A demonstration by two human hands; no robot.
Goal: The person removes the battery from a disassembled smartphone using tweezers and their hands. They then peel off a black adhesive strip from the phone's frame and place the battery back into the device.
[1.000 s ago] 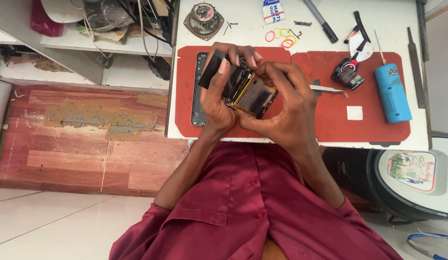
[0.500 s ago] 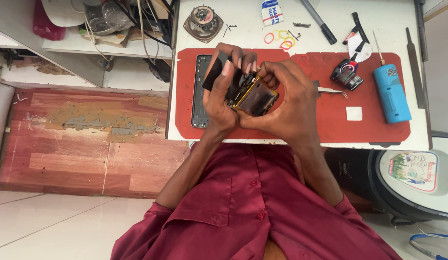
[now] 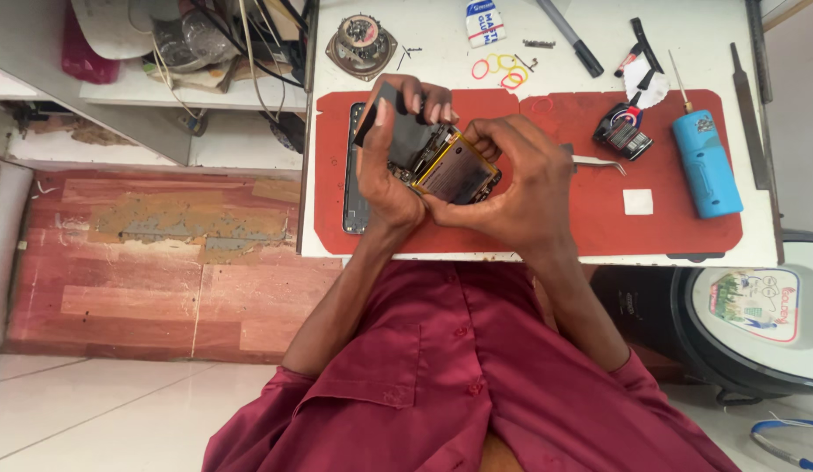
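Phone (image 3: 441,162), opened up with its back off, is held just above the red mat (image 3: 590,218) by both hands. Its inside is flat and shiny, with a yellow-edged battery (image 3: 459,173) and small dark parts beside it. The left hand (image 3: 391,170) is wrapped around the phone's left side, fingers curled tight over the top edge. The right hand (image 3: 520,179) is closed around the right side, thumb pressed on the battery. Much of the phone is hidden under the fingers, so its full shape cannot be made out. A flat dark panel (image 3: 354,175) is laid on the mat, partly covered by the left hand. The mat is smooth and soft-looking with rounded corners, and it is spread on a white table (image 3: 424,52). Right of the phone, thin metal tweezers (image 3: 599,163) are seen poking out from behind the right hand. Farther right, a small white square (image 3: 637,202) and a chunky blue tool (image 3: 706,164) are laid on the mat, well apart from the hands. Above the phone, coloured rubber bands (image 3: 503,70) and a round speaker part (image 3: 361,44) are set on the bare table. Open mat is left right of the hands and along the near edge of the table. A long metal file (image 3: 749,131) is lying close to the table's right edge.
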